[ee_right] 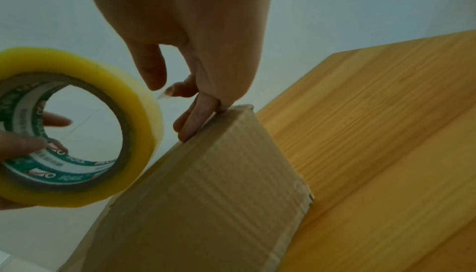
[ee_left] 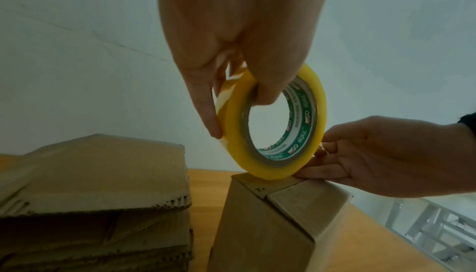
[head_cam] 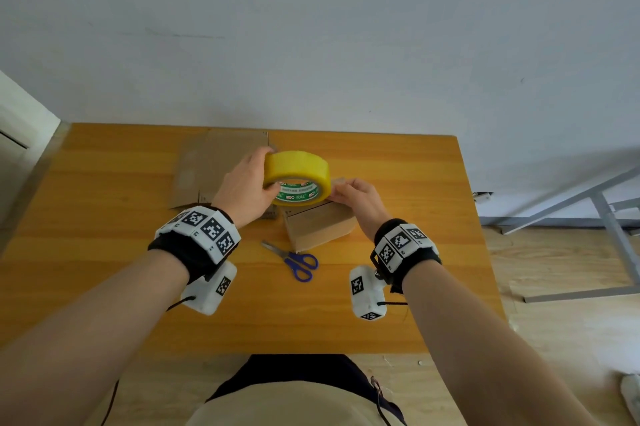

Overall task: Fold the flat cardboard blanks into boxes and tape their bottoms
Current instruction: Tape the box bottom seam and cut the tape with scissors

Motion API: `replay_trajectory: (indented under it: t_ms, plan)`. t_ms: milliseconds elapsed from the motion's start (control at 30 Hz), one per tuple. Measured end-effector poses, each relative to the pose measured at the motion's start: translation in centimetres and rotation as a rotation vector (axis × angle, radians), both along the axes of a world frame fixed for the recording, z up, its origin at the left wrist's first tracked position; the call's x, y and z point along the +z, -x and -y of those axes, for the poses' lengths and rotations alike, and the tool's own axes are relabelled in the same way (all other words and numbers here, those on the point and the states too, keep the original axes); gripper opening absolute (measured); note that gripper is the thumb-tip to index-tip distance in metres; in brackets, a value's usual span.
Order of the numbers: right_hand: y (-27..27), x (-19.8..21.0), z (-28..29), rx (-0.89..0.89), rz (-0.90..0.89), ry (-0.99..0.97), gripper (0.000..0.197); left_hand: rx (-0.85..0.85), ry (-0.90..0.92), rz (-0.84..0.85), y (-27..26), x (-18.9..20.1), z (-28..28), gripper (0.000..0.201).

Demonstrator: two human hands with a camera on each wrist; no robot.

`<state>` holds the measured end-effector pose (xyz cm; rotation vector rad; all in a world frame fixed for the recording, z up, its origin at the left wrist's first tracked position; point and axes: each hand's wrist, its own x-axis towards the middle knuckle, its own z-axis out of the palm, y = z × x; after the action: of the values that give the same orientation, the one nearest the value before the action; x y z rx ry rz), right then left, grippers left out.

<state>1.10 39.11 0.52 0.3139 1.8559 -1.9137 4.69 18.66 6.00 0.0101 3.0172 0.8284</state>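
My left hand (head_cam: 266, 172) grips a yellow tape roll (head_cam: 297, 169) with a green-printed core, thumb through the hole, fingers over the outer rim. It holds the roll upright just above a folded brown cardboard box (head_cam: 320, 228) in the table's middle. My right hand (head_cam: 341, 189) is at the roll's right side. Its thumb and forefinger pinch the clear tape end (ee_right: 164, 94), and the other fingers (ee_right: 195, 117) rest on the box's top edge. In the left wrist view the roll (ee_left: 313, 101) touches the box's top corner (ee_left: 257, 185).
A stack of flat cardboard blanks (head_cam: 221, 165) lies at the table's back left, close beside the box (ee_left: 103, 185). Blue-handled scissors (head_cam: 294, 261) lie in front of the box. A wall runs behind the wooden table (head_cam: 398, 287); a metal frame (head_cam: 588, 207) stands to the right.
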Motion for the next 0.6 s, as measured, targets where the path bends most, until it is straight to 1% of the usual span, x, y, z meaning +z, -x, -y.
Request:
replay_trajectory:
  t_ms: [100, 167, 300, 367, 400, 467, 500, 567, 600]
  plan:
    - [0.0, -0.2, 0.1, 0.002, -0.019, -0.038, 0.012, 0.051, -0.027, 0.008, -0.3, -0.3, 0.0, 0.042]
    - [0.1, -0.3, 0.1, 0.002, -0.024, -0.044, 0.011, 0.06, -0.05, -0.002, -0.7, -0.3, -0.2, 0.033]
    - [0.0, -0.4, 0.2, 0.013, -0.044, -0.076, 0.012, 0.072, -0.214, 0.021, -1.0, -0.6, -1.0, 0.024]
    - [-0.1, -0.5, 0.1, 0.005, -0.031, -0.078, 0.011, 0.093, -0.277, 0.034, -1.0, -0.9, -1.2, 0.024]
    - [-0.1, -0.5, 0.1, 0.009, -0.028, -0.095, 0.012, 0.11, -0.3, 0.051, -1.0, -1.0, -1.3, 0.027]
    - [0.0, -0.7, 0.1, 0.036, -0.039, -0.147, 0.015, 0.175, -0.332, 0.107, -1.1, -1.2, -1.3, 0.041]
    - [0.0, -0.8, 0.1, 0.042, -0.043, -0.157, 0.016, 0.2, -0.34, 0.129, -1.1, -1.3, -1.4, 0.041]
    - [0.0, -0.8, 0.0, 0.018, -0.034, -0.127, 0.013, 0.211, -0.37, 0.142, -1.1, -1.6, -1.4, 0.028]
    - [0.0, -0.7, 0.0, 0.004, -0.03, -0.112, 0.012, 0.216, -0.423, 0.155, -1.1, -1.8, -1.4, 0.023]
